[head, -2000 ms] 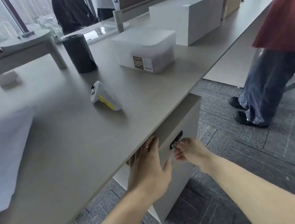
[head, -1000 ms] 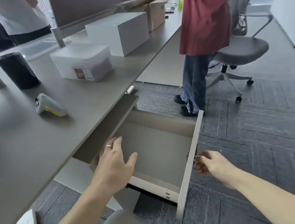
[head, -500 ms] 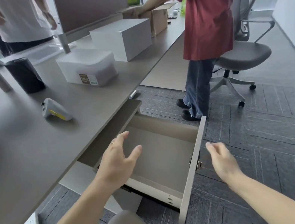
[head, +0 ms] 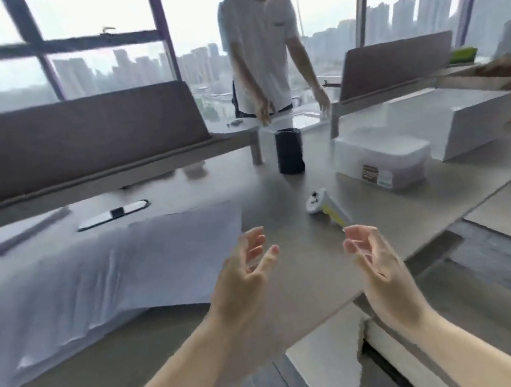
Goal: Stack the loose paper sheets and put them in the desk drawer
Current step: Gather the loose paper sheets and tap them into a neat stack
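— Where do we see the paper sheets (head: 99, 282) against the hands?

— They lie flat on the desk (head: 301, 287), to the left of both hands; the left hand (head: 245, 280) hangs just beside their right edge, above the near right corner, though we cannot tell whether it touches; the right hand (head: 375, 261) is well apart from them, further right, above bare desk top near the front edge.

— And the hands themselves?

— Both are spread wide, fingers loosely curled, palms turned toward each other; neither has hold of anything.

— Which way does the paper run?

— Its long axis goes left to right across the desk, slightly tilted, the right end lying farther from us than the left; the sheets are blurred, so we cannot count them or say how neatly they overlap.

— What else do we see?

— A white handheld device (head: 324, 205) lies just beyond the right hand; a dark cylinder (head: 289, 151) stands farther back; a lidded plastic box (head: 381, 157) sits to the right; the drawer (head: 378, 335) shows below the desk edge, under the right wrist, pulled out.
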